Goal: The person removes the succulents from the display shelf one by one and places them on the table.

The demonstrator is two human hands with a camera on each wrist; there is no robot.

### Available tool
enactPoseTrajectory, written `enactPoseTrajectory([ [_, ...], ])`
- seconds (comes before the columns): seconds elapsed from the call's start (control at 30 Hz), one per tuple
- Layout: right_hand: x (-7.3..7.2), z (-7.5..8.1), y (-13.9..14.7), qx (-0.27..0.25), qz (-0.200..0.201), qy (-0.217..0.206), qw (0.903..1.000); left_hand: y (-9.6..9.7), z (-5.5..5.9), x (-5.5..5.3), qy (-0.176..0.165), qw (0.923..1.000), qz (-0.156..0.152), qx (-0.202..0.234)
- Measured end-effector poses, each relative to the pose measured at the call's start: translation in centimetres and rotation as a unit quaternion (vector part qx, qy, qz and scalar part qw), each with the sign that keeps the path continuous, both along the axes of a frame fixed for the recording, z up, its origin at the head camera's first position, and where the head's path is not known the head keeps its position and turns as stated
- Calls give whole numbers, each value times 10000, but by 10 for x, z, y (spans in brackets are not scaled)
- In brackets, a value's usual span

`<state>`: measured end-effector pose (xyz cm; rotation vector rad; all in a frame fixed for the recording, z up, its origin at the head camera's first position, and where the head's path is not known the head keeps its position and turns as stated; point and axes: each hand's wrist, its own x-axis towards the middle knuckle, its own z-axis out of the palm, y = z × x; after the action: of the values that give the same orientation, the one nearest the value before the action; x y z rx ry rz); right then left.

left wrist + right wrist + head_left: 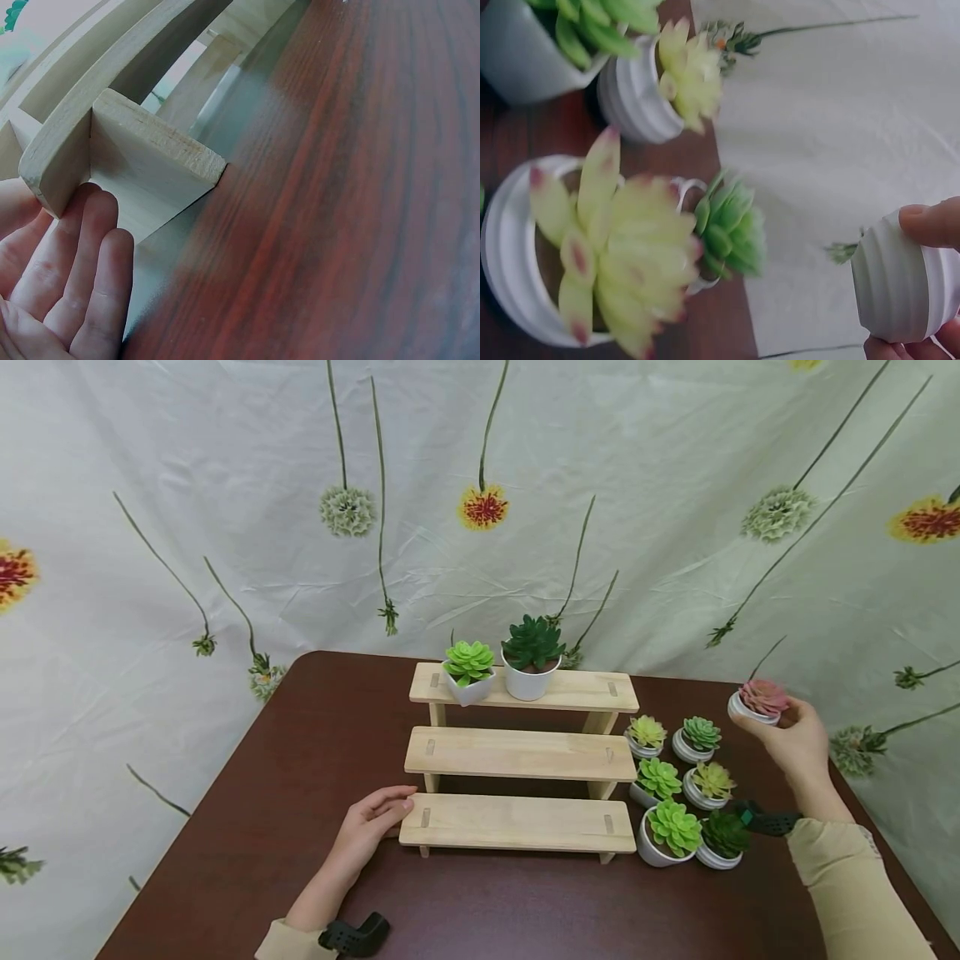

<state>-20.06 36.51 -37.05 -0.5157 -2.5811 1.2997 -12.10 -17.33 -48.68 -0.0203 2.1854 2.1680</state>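
My right hand [798, 743] grips a small potted succulent [763, 697] with a pink rosette, raised at the table's far right. In the right wrist view, thumb and fingers hold its ribbed white pot [900, 285]. With my left hand [367, 827] I pinch the left end of the bottom step of a three-tier wooden plant stand [517, 822]. The left wrist view has the fingers [94, 247] against that step's end, beside its support leg [150, 150]. On the top step stand a light green succulent [469, 664] and a dark green succulent [531, 652], both in white pots.
Right of the stand, several potted succulents cluster, among them a bright green one [675, 831], a dark one [723, 839] and a yellow-tipped one [711, 783]. The dark red-brown table [300, 760] ends at a white flower-print cloth [262, 468] behind.
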Motion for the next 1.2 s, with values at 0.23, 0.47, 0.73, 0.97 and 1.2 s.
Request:
enactPoseTrajectory([
  [0.23, -34, -64, 63, 240, -228, -43, 9994, 1, 0, -1, 6, 10000, 8, 46],
  [0.47, -31, -71, 70, 289, -37, -138, 9995, 1, 1, 0, 64, 10000, -28, -38],
  [0.73, -7, -42, 40, 292, -22, -576, 9979, 1, 1, -1, 47, 10000, -1, -19],
  [0.97, -2, -48, 39, 347, 108, -734, 9966, 1, 1, 0, 22, 10000, 20, 31],
  [1.2, 1, -53, 35, 455, 196, -786, 9957, 0, 0, 0, -4, 10000, 36, 45],
])
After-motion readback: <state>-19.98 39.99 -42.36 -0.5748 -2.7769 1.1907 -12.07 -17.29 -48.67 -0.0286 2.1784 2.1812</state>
